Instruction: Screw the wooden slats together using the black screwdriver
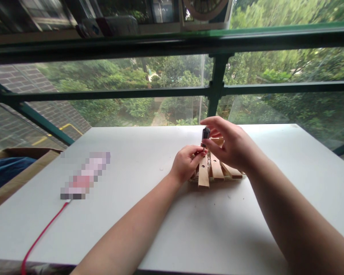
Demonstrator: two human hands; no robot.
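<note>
Several flat wooden slats (215,170) lie fanned out on the white table (149,214), joined near the far end. My left hand (186,162) is closed at the left side of the slats, its fingers pinched near their top. My right hand (229,147) hovers over the slats and pinches a small dark cylindrical object (205,133) upright between thumb and fingers. The two hands almost touch above the slats. What the left fingers hold is hidden.
A blurred pink and white object (84,175) lies on the table's left side with a red cord (43,231) running off the near edge. A cardboard box (14,168) stands left of the table. A glass wall with green frames (216,89) rises behind.
</note>
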